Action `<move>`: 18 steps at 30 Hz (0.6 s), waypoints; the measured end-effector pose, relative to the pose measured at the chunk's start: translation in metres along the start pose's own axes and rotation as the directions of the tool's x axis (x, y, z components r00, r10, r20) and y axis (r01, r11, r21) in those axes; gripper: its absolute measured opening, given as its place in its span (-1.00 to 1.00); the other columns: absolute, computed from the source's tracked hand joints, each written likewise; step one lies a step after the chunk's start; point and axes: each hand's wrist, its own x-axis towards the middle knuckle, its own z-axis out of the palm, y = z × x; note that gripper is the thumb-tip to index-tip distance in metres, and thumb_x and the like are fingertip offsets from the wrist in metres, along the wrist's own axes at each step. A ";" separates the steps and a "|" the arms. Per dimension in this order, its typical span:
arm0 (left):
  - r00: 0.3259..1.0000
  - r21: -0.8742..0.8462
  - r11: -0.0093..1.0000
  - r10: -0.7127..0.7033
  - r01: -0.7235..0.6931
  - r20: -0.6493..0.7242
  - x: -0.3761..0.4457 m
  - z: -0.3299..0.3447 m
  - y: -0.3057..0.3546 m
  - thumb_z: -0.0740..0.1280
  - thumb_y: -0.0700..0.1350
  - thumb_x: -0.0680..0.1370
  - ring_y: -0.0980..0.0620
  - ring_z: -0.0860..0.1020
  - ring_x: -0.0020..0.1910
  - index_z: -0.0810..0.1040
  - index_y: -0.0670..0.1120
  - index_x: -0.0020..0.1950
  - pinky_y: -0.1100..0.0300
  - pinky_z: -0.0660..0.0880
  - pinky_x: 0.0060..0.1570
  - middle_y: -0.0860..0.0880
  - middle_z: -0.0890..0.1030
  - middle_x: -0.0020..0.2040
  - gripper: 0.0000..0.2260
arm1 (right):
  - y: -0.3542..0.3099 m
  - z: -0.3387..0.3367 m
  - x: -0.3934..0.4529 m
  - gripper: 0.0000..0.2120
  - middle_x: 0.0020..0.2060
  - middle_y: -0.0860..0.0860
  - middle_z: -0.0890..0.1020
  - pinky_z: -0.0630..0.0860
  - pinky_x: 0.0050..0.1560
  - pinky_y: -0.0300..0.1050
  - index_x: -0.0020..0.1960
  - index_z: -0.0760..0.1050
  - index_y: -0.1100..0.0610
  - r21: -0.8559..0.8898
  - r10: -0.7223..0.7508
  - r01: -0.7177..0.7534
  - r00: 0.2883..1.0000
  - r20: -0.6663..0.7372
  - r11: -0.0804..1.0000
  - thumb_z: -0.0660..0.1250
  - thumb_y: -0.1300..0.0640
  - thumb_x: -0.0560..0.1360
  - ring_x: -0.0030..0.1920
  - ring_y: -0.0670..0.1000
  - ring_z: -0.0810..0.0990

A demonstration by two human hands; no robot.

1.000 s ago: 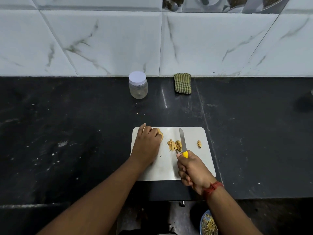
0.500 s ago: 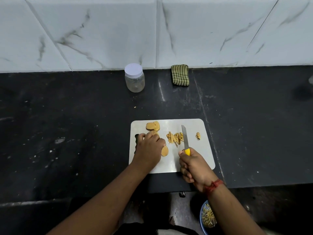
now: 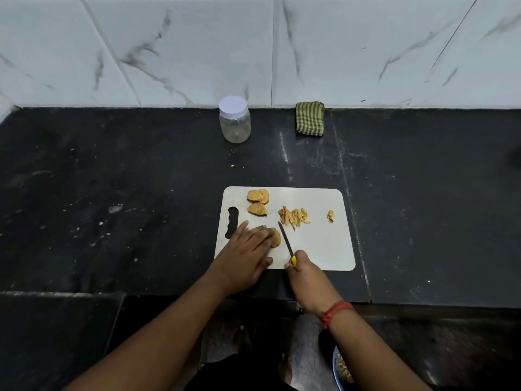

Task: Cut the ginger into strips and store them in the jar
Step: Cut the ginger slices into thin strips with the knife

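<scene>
1. White rectangular plastic cutting board (image 3: 318, 249), slotted handle at its left end, lying flat on the black stone counter (image 3: 112, 207) just in front of you.
2. Your left hand (image 3: 248, 249): fingers extended flat, pressing a tan oval ginger slice (image 3: 275, 237) onto the board's near-left area.
3. Your right hand (image 3: 306, 273): clenched around the yellow handle of a small steel-bladed knife (image 3: 286, 240); the blade angles up-left, its tip just right of the pressed slice.
4. More ginger slices (image 3: 257, 201): a small overlapping group on the board's far-left part, apart from your fingers.
5. Thin cut ginger strips (image 3: 294, 217): a loose pile at the board's centre; 1 small separate scrap (image 3: 330, 215) lies further right.
6. Clear plastic jar with a white screw lid (image 3: 234, 119): upright, lid on, at the back of the counter near the marble-tiled wall, well apart from the board.
7. Folded green-striped cloth (image 3: 309, 118): to the jar's right, against the wall.
8. Blue-rimmed bowl (image 3: 338, 371): below the counter edge, partly hidden by your right forearm.
</scene>
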 end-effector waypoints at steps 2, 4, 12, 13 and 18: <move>1.000 0.003 1.000 0.025 -0.025 0.003 0.002 -0.001 -0.003 0.17 0.05 0.68 -0.06 0.35 0.50 0.45 -0.14 0.46 -0.08 0.10 0.58 -0.08 0.45 0.46 -0.57 | -0.003 0.002 0.001 -0.88 -0.20 0.12 0.51 0.29 -0.27 -0.11 -0.01 0.24 0.17 -0.086 -0.020 0.020 1.000 0.002 0.996 0.09 0.12 0.64 -0.23 0.09 0.45; 0.999 0.011 0.999 0.047 -0.047 -0.003 0.005 -0.002 -0.006 0.19 0.04 0.68 -0.06 0.37 0.49 0.48 -0.16 0.44 -0.03 0.13 0.57 -0.11 0.48 0.45 -0.58 | -0.006 0.003 0.003 -0.90 -0.18 0.13 0.51 0.27 -0.25 -0.13 -0.02 0.22 0.17 -0.133 -0.022 0.022 1.000 0.002 0.991 0.09 0.16 0.64 -0.22 0.09 0.43; 0.995 0.036 0.995 0.097 -0.096 -0.021 0.006 -0.001 -0.005 0.22 0.00 0.67 -0.11 0.39 0.45 0.51 -0.23 0.41 -0.01 0.21 0.55 -0.18 0.48 0.42 -0.59 | -0.012 0.011 0.007 -0.92 -0.03 0.22 0.59 0.30 -0.23 -0.14 0.10 0.26 0.23 -0.241 0.020 -0.017 1.000 0.010 0.970 0.08 0.28 0.61 -0.07 0.18 0.58; 0.995 0.028 0.995 0.097 -0.097 -0.018 0.006 -0.001 -0.005 0.22 0.00 0.67 -0.11 0.40 0.45 0.50 -0.23 0.41 -0.01 0.22 0.55 -0.17 0.48 0.42 -0.59 | -0.012 0.012 0.008 -0.86 -0.02 0.22 0.59 0.31 -0.22 -0.14 0.15 0.27 0.26 -0.254 0.029 -0.024 0.999 0.016 0.967 0.08 0.29 0.60 -0.03 0.19 0.59; 0.996 0.002 0.996 0.088 -0.088 -0.018 0.006 -0.002 -0.006 0.22 0.00 0.67 -0.09 0.41 0.45 0.52 -0.20 0.41 0.01 0.22 0.55 -0.15 0.50 0.42 -0.61 | -0.019 0.014 0.020 -0.75 0.08 0.24 0.59 0.40 -0.10 -0.10 0.27 0.25 0.31 -0.291 0.112 -0.091 0.992 0.057 0.952 0.10 0.29 0.60 0.09 0.20 0.59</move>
